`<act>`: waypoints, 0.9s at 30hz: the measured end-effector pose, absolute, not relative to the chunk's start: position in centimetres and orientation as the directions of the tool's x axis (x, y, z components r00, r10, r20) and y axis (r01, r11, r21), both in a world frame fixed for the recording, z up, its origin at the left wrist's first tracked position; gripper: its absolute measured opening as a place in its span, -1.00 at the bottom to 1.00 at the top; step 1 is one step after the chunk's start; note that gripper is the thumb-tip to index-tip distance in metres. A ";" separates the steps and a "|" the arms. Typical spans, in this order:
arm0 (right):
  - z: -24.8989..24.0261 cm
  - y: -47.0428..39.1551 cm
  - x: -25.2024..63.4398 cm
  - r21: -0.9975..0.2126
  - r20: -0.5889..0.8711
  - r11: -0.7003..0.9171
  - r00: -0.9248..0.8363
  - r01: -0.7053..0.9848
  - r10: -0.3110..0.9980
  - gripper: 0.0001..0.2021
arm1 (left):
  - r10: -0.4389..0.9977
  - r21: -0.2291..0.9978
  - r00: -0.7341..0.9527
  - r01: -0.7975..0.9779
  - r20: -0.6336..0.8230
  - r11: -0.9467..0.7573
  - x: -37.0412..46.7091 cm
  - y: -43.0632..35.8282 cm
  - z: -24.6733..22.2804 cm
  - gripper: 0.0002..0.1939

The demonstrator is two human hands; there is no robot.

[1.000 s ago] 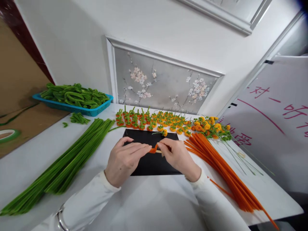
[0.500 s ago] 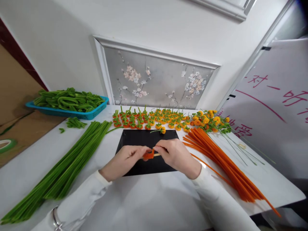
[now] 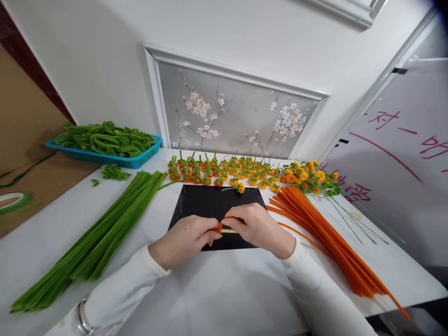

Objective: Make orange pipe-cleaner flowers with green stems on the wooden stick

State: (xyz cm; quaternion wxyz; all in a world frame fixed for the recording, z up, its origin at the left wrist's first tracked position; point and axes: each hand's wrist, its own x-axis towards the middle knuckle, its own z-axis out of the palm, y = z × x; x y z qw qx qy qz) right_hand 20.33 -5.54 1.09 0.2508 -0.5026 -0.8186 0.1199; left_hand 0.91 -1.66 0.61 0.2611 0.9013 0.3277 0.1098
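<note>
Centrally, left hand (image 3: 185, 239) and right hand (image 3: 257, 226), each grip pinching one orange pipe cleaner (image 3: 220, 227), one black mat (image 3: 210, 205)

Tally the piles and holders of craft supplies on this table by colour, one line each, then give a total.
Green: 2, the stem bundle and the strips heaped in the basket.
Orange: 1, the stem bundle.
Black: 1, the mat.
Blue: 1, the basket.
Total: 5
</note>
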 end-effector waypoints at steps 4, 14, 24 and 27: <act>1.1 -4.7 21.5 -0.653 0.310 0.473 -0.361 0.591 0.880 -0.87 | 0.611 0.450 0.787 0.517 0.084 -0.728 1.2 -2.5 0.9 -0.77; -0.1 -3.8 22.3 -0.772 0.110 0.379 -0.481 0.509 0.870 -0.84 | 0.669 0.547 0.697 0.467 0.256 -0.695 0.9 -2.8 1.0 -0.88; 2.5 -7.9 20.5 -0.369 0.152 0.575 -0.562 0.731 0.813 -0.71 | 0.707 0.471 0.651 0.550 0.276 -0.690 0.3 -1.8 0.5 -0.83; 3.4 -8.6 20.3 -0.274 0.211 0.584 -0.545 0.764 0.812 -0.73 | 0.697 0.430 0.665 0.564 0.268 -0.704 0.3 -1.9 0.3 -0.85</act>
